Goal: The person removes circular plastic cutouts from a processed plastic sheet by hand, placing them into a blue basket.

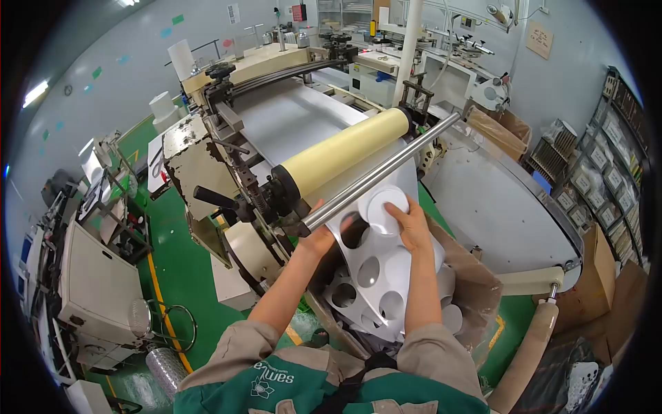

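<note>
My right hand [414,226] is closed on a round white disc [376,207], with the thumb across its face. On the other side, my left hand [321,236] grips the edge of a white sheet with round holes [355,257]; some of its fingers are hidden behind the sheet and the steel bar. This punched sheet hangs down into a cardboard box [476,293] lined with clear plastic. More punched white sheeting [343,295] and loose round pieces [452,319] lie inside the box.
Just above my hands runs a steel bar [386,169], with a yellow roller [345,150] behind it. White web material [289,114] lies across the machine bed. A black-gripped lever [215,197] sticks out at left. At right stands a large pale machine panel [496,200].
</note>
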Demonstrator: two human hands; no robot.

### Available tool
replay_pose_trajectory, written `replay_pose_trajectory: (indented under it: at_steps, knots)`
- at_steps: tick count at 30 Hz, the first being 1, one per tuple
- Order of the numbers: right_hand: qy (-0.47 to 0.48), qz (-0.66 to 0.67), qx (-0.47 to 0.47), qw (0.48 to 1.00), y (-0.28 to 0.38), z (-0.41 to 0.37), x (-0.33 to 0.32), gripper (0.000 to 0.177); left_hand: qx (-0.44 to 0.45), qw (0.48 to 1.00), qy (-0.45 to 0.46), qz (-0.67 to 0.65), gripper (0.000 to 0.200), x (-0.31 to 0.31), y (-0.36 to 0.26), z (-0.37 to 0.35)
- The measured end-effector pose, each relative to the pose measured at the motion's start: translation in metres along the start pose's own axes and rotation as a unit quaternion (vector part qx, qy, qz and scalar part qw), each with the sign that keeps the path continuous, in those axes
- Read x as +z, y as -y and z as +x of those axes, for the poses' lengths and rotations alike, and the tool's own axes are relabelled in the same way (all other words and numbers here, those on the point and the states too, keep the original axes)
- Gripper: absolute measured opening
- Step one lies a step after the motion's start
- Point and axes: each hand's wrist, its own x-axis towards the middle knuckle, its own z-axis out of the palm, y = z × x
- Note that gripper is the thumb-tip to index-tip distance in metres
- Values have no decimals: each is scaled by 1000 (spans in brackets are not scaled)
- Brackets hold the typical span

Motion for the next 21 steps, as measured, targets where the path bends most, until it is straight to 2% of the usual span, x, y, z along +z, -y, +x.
replay_pose_trajectory:
  at_steps: [1, 2, 5, 7, 8, 9, 11, 12, 13, 15, 16, 17, 21]
  knots:
    - [15, -21, 4, 1000, 3, 1, 8, 39, -38, 998, 39, -15, 40, 4, 3, -6]
    - [37, -17, 41, 998, 1, 6, 10, 39, -42, 999, 3, -1, 43, 5, 10, -10]
    - [60, -43, 62, 995, -8, 13, 20, 40, 17, 994, 19, 108, 43, -6, 31, -16]
    - [52, -134, 72, 987, -31, 21, 17, 46, -32, 992, -10, 124, 41, 1, 40, -31]
    - [97, -75, 143, 982, -24, 13, 14, 44, -17, 994, -16, 110, 36, 4, 46, -35]
    - [88, -77, 161, 980, -27, 12, 11, 41, -32, 990, -39, 128, 36, 3, 48, -37]
    - [43, -42, 153, 986, -31, 4, 1, 40, -47, 986, -34, 154, 37, -2, 48, -37]
    - [18, 13, 121, 992, -34, -1, -4, 38, -54, 981, -37, 185, 38, -9, 45, -39]
    - [-8, 86, 102, 991, -36, -4, -9, 35, -19, 985, -27, 170, 39, 10, 39, -45]
    - [-63, 231, 67, 969, -42, -9, -25, 29, 52, 980, -135, 136, 39, 18, 30, -37]
    - [-76, 350, 105, 928, -39, -8, -31, 29, 54, 982, -95, 157, 40, 5, 18, -30]
    - [-100, 386, 88, 913, -36, -11, -37, 34, 86, 986, -113, 83, 38, -5, 13, -22]
    - [-100, 275, 35, 956, -16, -14, -30, 40, 109, 984, -99, 98, 36, -1, -7, -10]
